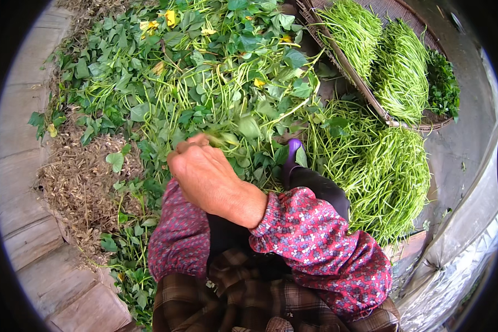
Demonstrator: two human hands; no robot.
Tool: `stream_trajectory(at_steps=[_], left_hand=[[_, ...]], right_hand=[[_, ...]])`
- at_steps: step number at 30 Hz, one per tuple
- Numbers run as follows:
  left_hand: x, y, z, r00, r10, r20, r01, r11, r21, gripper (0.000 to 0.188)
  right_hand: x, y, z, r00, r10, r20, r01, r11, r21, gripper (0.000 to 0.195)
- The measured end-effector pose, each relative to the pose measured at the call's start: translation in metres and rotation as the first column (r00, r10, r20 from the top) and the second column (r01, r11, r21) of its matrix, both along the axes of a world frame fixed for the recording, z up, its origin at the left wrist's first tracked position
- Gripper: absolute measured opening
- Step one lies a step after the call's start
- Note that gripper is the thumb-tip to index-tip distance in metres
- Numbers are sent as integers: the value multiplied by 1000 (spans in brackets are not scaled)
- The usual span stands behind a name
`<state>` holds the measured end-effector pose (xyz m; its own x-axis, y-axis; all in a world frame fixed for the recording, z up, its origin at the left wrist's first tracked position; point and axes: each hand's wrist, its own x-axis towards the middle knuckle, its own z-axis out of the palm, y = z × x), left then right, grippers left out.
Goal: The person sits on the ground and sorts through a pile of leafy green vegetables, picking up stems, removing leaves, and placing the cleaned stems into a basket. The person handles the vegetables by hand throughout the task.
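My right hand (218, 182), its sleeve in a red floral cover, reaches across in front of me with curled fingers. A blurred green leaf (249, 126) is just beyond its fingertips; whether the fingers hold it I cannot tell. My left hand is hidden behind the right one; only its floral sleeve (180, 232) shows. Beyond both lies a broad heap of leafy green vines (182, 79) with long pale stems and a few yellow leaves. To the right is a loose pile of stripped green stems (377, 178).
A round woven basket (433, 124) at the upper right holds bundled green stems (400, 70) and dark leaves (442, 85). Dry brown plant litter (87, 178) lies at the left beside stone slabs (20, 120). A purple shoe (292, 153) touches the heap. Plastic sheeting (460, 257) hangs at the right.
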<state>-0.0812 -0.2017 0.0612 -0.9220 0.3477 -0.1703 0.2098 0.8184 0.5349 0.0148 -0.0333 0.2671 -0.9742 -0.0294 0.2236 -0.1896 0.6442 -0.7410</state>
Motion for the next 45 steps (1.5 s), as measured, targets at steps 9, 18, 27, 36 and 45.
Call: stream_trajectory(at_steps=[9, 18, 27, 36, 45], left_hand=[[-42, -40, 166, 937, 128, 324, -349, 362, 864, 28], [-22, -110, 291, 973, 80, 218, -221, 24, 975, 24], [7, -50, 336, 940, -254, 227, -257, -90, 962, 20], [8, -31, 295, 896, -51, 441, -395, 360, 845, 39], [49, -37, 224, 650, -319, 690, -418, 609, 674, 69]], right_hand=[[15, -11, 8, 883, 395, 254, -423, 904, 61, 15], [6, 1, 0, 910, 255, 328, -346, 902, 260, 19], [-28, -13, -26, 943, -43, -331, -74, 940, -334, 47], [-16, 28, 15, 995, 85, -44, -79, 479, -874, 20], [-22, 37, 2, 997, -81, 2, 55, 656, -753, 21]])
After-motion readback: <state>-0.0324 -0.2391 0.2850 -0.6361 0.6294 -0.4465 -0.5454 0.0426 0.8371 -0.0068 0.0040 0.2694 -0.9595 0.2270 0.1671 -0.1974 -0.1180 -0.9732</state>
